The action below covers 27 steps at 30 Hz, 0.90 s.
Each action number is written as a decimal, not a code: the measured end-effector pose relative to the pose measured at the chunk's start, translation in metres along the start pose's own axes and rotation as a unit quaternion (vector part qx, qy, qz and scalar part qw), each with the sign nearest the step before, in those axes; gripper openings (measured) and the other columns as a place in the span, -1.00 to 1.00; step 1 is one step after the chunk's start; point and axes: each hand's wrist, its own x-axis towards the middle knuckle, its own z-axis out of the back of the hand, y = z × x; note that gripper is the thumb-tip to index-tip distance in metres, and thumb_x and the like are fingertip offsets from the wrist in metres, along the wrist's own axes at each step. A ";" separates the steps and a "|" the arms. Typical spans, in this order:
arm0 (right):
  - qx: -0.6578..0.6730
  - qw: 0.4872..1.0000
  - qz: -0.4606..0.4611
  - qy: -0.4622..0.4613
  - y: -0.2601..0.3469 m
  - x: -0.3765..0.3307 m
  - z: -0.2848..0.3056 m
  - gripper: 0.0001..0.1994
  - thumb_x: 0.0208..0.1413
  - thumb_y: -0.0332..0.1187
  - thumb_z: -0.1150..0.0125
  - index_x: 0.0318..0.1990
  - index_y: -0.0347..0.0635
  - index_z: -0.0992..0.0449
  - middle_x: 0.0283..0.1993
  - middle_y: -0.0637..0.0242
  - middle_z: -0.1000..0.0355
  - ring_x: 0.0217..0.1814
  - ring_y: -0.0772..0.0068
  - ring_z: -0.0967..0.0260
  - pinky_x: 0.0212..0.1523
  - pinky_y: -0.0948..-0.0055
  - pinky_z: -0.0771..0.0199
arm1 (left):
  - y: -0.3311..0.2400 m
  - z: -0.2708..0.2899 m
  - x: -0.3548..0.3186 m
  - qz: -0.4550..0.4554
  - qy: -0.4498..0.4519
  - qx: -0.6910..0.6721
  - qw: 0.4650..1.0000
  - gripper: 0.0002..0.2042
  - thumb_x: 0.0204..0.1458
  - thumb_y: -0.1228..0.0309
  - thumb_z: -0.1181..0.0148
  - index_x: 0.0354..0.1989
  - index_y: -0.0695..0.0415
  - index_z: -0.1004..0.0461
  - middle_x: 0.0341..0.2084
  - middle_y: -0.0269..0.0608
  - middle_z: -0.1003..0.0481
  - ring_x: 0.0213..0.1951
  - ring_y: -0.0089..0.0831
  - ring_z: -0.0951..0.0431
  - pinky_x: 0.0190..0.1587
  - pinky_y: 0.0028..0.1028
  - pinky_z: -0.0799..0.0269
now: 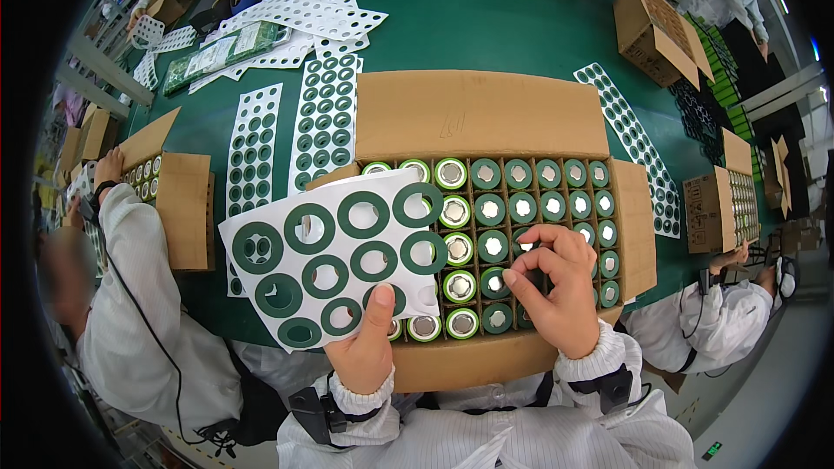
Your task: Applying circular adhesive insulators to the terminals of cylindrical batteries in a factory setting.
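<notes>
View: head, the only one.
Sheet (342, 246): white, bearing dark green rings (342, 214); left of centre, tilted, over the left part of the carton.
Left hand (367, 352): lower centre; grips the sheet by its lower edge, thumb on top, fingers hidden beneath.
Right hand (560, 295): right of centre, over the cells; thumb and fingers curled close. Whether a ring sits between them cannot be told.
Carton (478, 113): centre; flaps open, inside divided into a grid, cells upright.
Ringed cells (491, 209): centre and right columns; dark green around a metal cap.
Plain cells (460, 285): left columns, partly covered; bright green edge, no dark ring visible.
Strips (252, 156): more rings on white backing; left of the carton, another at upper right.
Scrap (330, 13): perforated white sheets, heaped upper left.
Ring seating, judged: hole centred on the cap, ring flat, even margin all round; press lightly around the band.
Ring handling, judged: hold by the outer edge; the underside is probably sticky.
Sheet handling, judged: keep it firm and lifted clear of the cells, as rings at its right edge could catch.
Order, judged: finish one column before the next, so misses show.
</notes>
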 end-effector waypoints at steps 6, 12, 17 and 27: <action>0.011 1.000 -0.007 -0.003 0.000 0.000 0.001 -0.92 -0.18 -0.39 -0.26 -0.53 -0.12 -0.48 -0.16 0.39 -0.34 -0.07 0.31 -0.17 -0.03 0.29 0.07 | -0.003 0.001 -0.001 0.023 0.011 -0.010 1.000 -0.69 0.00 0.56 -0.10 -0.05 0.19 -0.31 -0.25 -0.26 -0.44 -0.38 -0.54 -0.47 -0.57 -0.63 -0.35; 0.023 1.000 -0.010 -0.009 -0.002 0.000 0.000 -0.92 -0.18 -0.38 -0.26 -0.53 -0.11 -0.48 -0.17 0.40 -0.35 -0.08 0.33 -0.17 -0.04 0.31 0.07 | -0.004 0.000 -0.001 0.025 0.021 -0.004 0.999 -0.70 0.00 0.57 -0.10 -0.05 0.20 -0.31 -0.25 -0.26 -0.44 -0.38 -0.53 -0.47 -0.56 -0.61 -0.36; 0.015 1.000 -0.006 -0.008 0.001 0.001 0.000 -0.92 -0.19 -0.37 -0.27 -0.54 -0.10 -0.48 -0.18 0.41 -0.35 -0.09 0.33 -0.18 -0.05 0.30 0.06 | -0.001 0.001 0.000 -0.011 0.017 -0.011 1.000 -0.70 0.00 0.55 -0.10 -0.05 0.19 -0.31 -0.27 -0.26 -0.45 -0.40 -0.53 -0.47 -0.58 -0.62 -0.35; 0.004 1.000 -0.006 -0.012 0.001 0.000 0.000 -0.92 -0.20 -0.38 -0.26 -0.56 -0.10 -0.48 -0.18 0.41 -0.35 -0.10 0.34 -0.18 -0.05 0.31 0.05 | -0.005 0.000 -0.002 0.033 0.004 -0.010 0.999 -0.69 0.00 0.54 -0.11 -0.04 0.18 -0.30 -0.26 -0.25 -0.46 -0.40 -0.53 -0.48 -0.61 -0.62 -0.33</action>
